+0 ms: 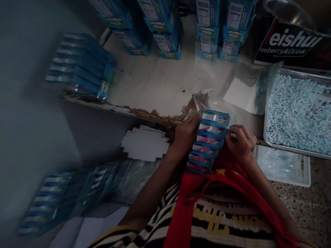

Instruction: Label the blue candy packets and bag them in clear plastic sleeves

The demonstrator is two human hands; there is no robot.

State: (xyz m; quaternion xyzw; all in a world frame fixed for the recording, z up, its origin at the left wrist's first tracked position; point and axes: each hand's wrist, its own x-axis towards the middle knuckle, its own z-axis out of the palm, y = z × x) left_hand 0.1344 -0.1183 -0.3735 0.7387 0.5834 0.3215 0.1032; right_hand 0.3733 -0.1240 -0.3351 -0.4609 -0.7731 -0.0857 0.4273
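A row of several small blue candy boxes stands tilted in front of my body, at the table's front edge. The boxes lie one against another, with "Caramelo Macizo" partly legible on their ends. My left hand is closed at the row's upper left side, its fingertips partly hidden. Clear plastic film sticks up just beyond that hand. On the other side, my right hand has its fingers curled and pinched at the upper right edge of the row. Whether film wraps the whole row I cannot tell.
Blue display boxes stand stacked along the back of the worn table. A wrapped pack sits at its left edge. On the right are a metal tray of pale blue candies and a black carton. Below stands a white basket.
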